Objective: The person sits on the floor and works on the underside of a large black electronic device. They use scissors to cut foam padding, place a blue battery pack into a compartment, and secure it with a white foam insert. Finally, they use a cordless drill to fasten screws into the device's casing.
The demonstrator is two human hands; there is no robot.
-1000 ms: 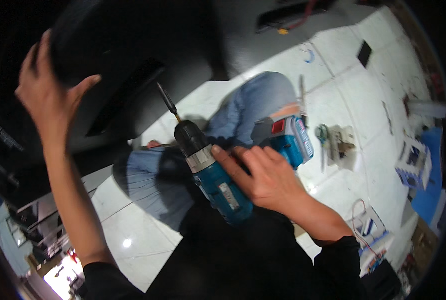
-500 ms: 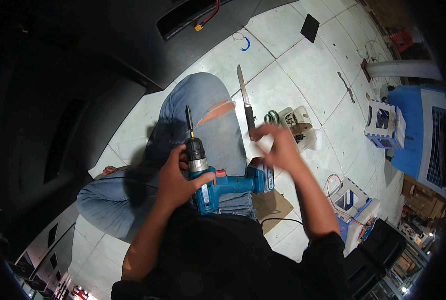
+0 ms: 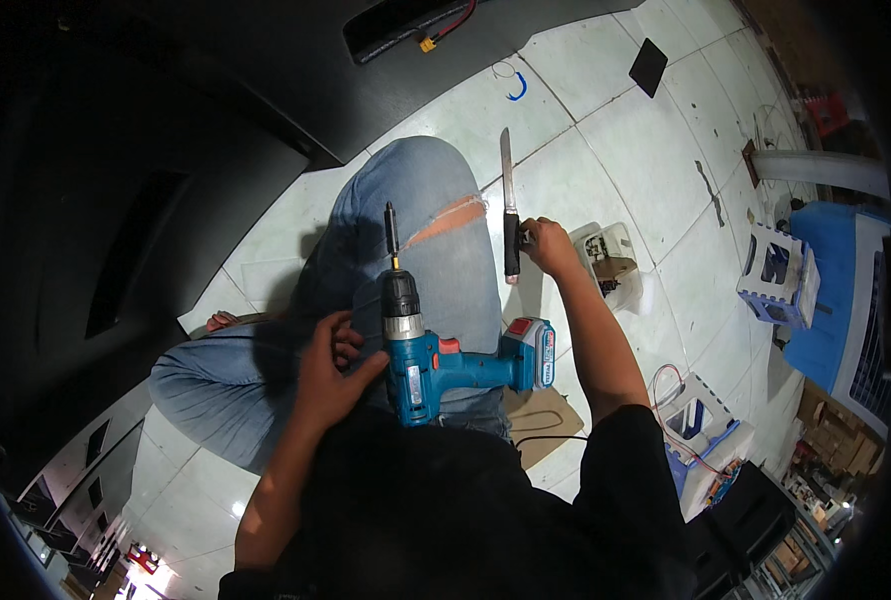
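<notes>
Two hands work over a lap in jeans. Largest, at six o'clock, a blue cordless drill (image 3: 436, 355) lies there: heavy, rigid, best gripped by its handle; left hand (image 3: 328, 372) curls against its body. At twelve o'clock, right hand (image 3: 549, 247) pinches a knife (image 3: 509, 215) by its dark handle: light, stiff, sharp-bladed.

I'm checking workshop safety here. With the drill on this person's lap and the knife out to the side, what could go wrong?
1. The knife in the right hand has its bare blade beside the knee; a slip could cut the leg.
2. The drill lies loose across the lap, steadied only by the left hand; it could slide off onto the tiled floor.
3. Its bit lies over the thigh, so an accidental trigger press could snag the jeans.
</notes>
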